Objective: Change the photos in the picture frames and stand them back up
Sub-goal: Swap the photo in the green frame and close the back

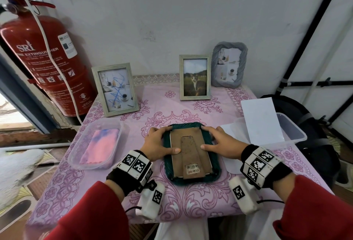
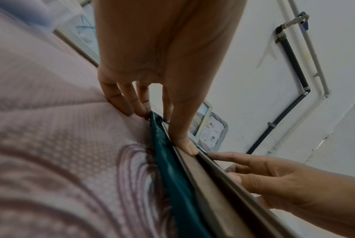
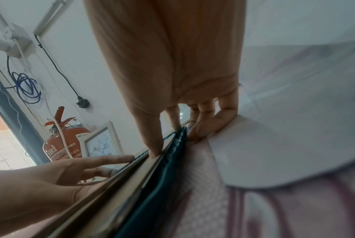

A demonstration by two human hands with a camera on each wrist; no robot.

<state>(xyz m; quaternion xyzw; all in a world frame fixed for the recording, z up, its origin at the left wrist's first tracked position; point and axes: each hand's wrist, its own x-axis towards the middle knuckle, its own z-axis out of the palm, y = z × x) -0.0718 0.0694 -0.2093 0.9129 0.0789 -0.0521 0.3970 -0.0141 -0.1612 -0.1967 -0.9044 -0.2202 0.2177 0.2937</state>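
A dark green picture frame (image 1: 191,181) lies face down on the pink tablecloth, its brown backing board (image 1: 191,150) with the folded stand facing up. My left hand (image 1: 166,140) holds its upper left side, thumb pressed on the backing and fingers round the corner. My right hand (image 1: 214,138) mirrors it on the upper right. In the left wrist view the left hand (image 2: 162,128) has its thumb on the board and its fingers down beside the green frame (image 2: 172,169). The right wrist view shows the right hand (image 3: 175,143) doing the same on the green frame (image 3: 152,193).
Three frames stand at the back: a scribbled photo (image 1: 115,88), a cat photo (image 1: 195,77) and a grey frame (image 1: 229,65). A clear tub with a pink cloth (image 1: 97,144) sits left, a tub with white paper (image 1: 267,125) right. A fire extinguisher (image 1: 42,58) hangs far left.
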